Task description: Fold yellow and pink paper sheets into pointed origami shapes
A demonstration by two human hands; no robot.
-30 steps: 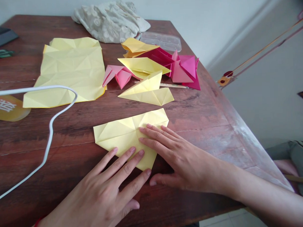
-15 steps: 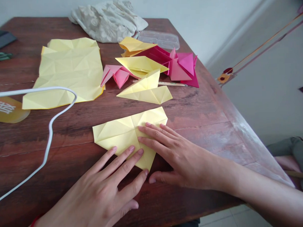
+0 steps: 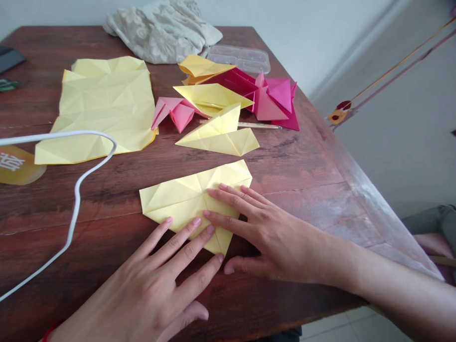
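Note:
A creased sheet of pale yellow paper lies on the wooden table, its lower end tapering to a point towards me. My left hand rests with fingers spread, the fingertips touching the paper's lower left edge and its pointed end. Across the right half of the paper my right hand lies flat, fingers stretched out and thumb apart on the table. Part of the sheet is hidden under these fingers. Just beyond it sits another folded yellow paper piece.
Pink and magenta folded paper lies at the back right, before a clear plastic case. A large creased yellow sheet is at the left. A white cable curves beside it, over a yellow bottle. Cloth is bunched at the back.
The forefinger of my right hand has shifted slightly up and left on the paper. My left fingers have moved very slightly; the paper stays in place.

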